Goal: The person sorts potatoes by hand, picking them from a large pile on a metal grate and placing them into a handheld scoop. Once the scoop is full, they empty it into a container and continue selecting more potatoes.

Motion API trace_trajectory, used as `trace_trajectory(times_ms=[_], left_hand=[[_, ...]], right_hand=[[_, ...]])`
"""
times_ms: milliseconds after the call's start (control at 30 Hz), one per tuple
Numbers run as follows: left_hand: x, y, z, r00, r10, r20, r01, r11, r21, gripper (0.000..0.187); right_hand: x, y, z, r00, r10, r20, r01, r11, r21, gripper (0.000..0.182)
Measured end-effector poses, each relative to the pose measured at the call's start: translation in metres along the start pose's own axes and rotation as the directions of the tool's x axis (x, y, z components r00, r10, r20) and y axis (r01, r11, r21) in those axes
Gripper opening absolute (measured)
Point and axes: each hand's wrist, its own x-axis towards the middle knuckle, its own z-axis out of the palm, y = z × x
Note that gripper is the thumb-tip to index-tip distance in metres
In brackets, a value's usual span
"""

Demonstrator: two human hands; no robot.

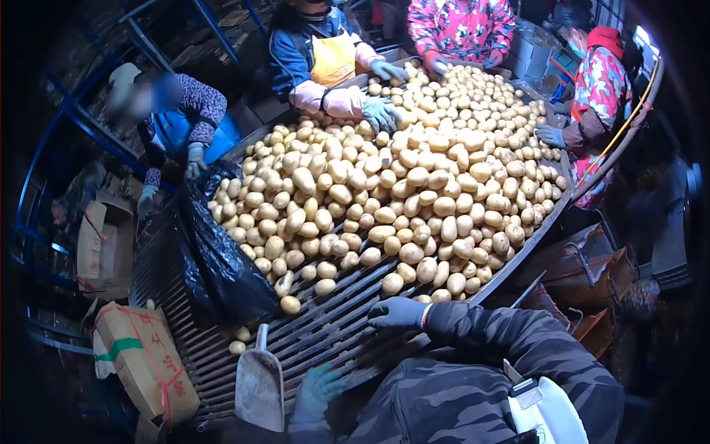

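Observation:
My left hand [319,388], in a pale teal glove, is at the bottom edge, slightly blurred, its fingers spread and nothing visible in them. Just left of it, a metal scoop [260,386] lies on the slatted table [214,340], handle pointing away. My right hand [398,313], in a grey-blue glove below a camouflage sleeve, reaches over the slats at the near edge of a big heap of potatoes [392,174]. Its fingers look curled together with the palm side hidden, so I cannot make out what is in them. A few potatoes [392,283] lie just beyond it.
A black plastic bag [222,251] drapes over the table's left side. Left of the slats are a tied carton [148,362] and an open carton [111,244]. Several gloved people stand around the far sides, hands on or near the potatoes. Rusty metal bins [592,281] stand at right.

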Motion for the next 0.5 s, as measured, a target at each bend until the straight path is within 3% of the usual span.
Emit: trace_trajectory(times_ms=[100, 133, 167, 233, 267, 300, 367, 400, 433, 500], left_hand=[[0.040, 0.046, 0.110, 0.978, 0.210, 0.017, -0.204, 0.925, 0.322, 0.049], [0.068, 0.055, 0.129, 0.949, 0.309, 0.069, -0.304, 0.834, 0.461, 0.051], [0.097, 0.063, 0.146, 0.909, 0.394, 0.138, -0.396, 0.710, 0.582, 0.053], [0.130, 0.092, 0.209, 0.808, 0.507, 0.300, -0.478, 0.268, 0.836, 0.067], [0.161, 0.098, 0.219, 0.716, 0.599, 0.358, -0.517, 0.110, 0.849, 0.073], [0.200, 0.101, 0.225, 0.608, 0.666, 0.432, -0.537, -0.055, 0.841, 0.079], [0.256, 0.115, 0.248, 0.576, 0.702, 0.418, -0.517, -0.083, 0.852, 0.092], [0.260, 0.122, 0.276, 0.567, 0.726, 0.390, -0.386, -0.185, 0.904, 0.100], [0.278, 0.125, 0.290, 0.578, 0.734, 0.357, -0.368, -0.156, 0.917, 0.107], [0.306, 0.122, 0.312, 0.589, 0.747, 0.308, -0.283, -0.166, 0.945, 0.116]], right_hand=[[-0.016, -0.004, -0.023, 0.999, -0.007, -0.051, 0.007, 1.000, 0.007, 0.042], [-0.013, 0.014, -0.025, 0.996, -0.022, -0.083, 0.020, 0.999, -0.027, 0.043], [-0.017, 0.020, -0.035, 0.999, 0.012, -0.049, -0.009, 0.998, 0.067, 0.050], [-0.044, 0.004, -0.067, 0.990, 0.143, 0.000, -0.135, 0.938, 0.319, 0.044], [-0.041, 0.032, -0.074, 0.991, -0.007, -0.135, 0.029, 0.987, 0.159, 0.036], [-0.037, 0.063, -0.077, 0.976, -0.053, -0.210, 0.091, 0.980, 0.175, 0.034], [-0.072, 0.039, -0.130, 0.968, 0.089, -0.236, 0.017, 0.911, 0.412, 0.034], [-0.077, 0.048, -0.153, 0.934, 0.064, -0.352, 0.083, 0.919, 0.386, 0.037], [-0.079, 0.059, -0.177, 0.858, 0.004, -0.514, 0.117, 0.972, 0.202, 0.043], [-0.089, 0.074, -0.223, 0.742, 0.067, -0.667, 0.169, 0.944, 0.283, 0.054]])
